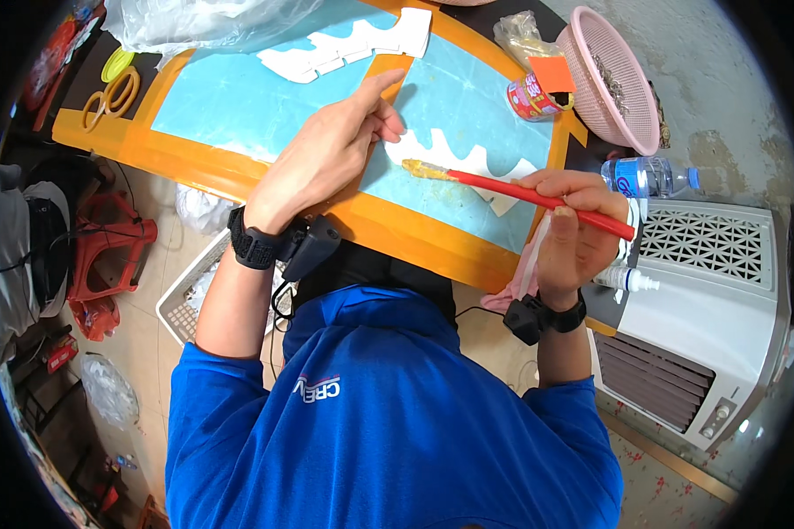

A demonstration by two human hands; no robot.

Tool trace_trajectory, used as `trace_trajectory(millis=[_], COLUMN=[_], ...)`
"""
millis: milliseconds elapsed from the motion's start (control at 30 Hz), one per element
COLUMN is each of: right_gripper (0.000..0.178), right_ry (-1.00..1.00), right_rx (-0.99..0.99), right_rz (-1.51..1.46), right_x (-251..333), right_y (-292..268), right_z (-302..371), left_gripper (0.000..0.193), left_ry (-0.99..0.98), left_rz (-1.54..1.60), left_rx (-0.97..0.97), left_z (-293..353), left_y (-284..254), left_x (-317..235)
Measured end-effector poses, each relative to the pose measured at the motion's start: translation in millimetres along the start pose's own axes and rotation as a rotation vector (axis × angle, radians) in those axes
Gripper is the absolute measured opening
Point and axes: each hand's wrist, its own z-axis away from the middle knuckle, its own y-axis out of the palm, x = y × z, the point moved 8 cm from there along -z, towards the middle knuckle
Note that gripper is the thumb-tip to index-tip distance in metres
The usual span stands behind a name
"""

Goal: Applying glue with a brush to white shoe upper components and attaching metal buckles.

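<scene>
My right hand (582, 225) grips a red-handled brush (520, 192), its yellowish, caked tip pointing left. That tip lies over a white scalloped cut-out piece (472, 161) on the blue-covered table (229, 115). Close to the piece's left end is my left hand (331, 145), one finger stretched out and the others bent. I see nothing held in it; whether its fingertips touch the piece is unclear. Several similar white pieces (348, 50) lie in an overlapping row at the far side. A small red patterned cup (531, 97) stands to the right, with an orange card at its rim.
Orange tape borders the table. A clear plastic bag (203, 22) covers the far left; orange-handled scissors (110, 100) lie left of it. At right are a pink basket (613, 79), a water bottle (648, 178) and a white air cooler (688, 309). A red stool (110, 242) stands left.
</scene>
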Motion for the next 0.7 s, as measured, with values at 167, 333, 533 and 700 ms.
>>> trace_trajectory(millis=[167,333,533,700], right_gripper=[0.013,0.013,0.014,0.014], right_ry=[0.014,0.012,-0.008,-0.031], right_rx=[-0.035,-0.041,-0.006,-0.023], right_rz=[0.001,0.038,0.074,0.058], right_x=[-11,-5,9,11], right_y=[1,-8,-11,-9], right_z=[-4,0,6,4], left_gripper=[0.048,0.049,0.049,0.049], left_ry=[0.003,0.010,-0.020,-0.030], left_rz=[0.002,0.001,-0.002,-0.005], left_rx=[-0.009,-0.011,-0.005,0.002], left_z=[0,1,-1,-2], left_y=[1,0,1,2], left_x=[-1,0,1,-1])
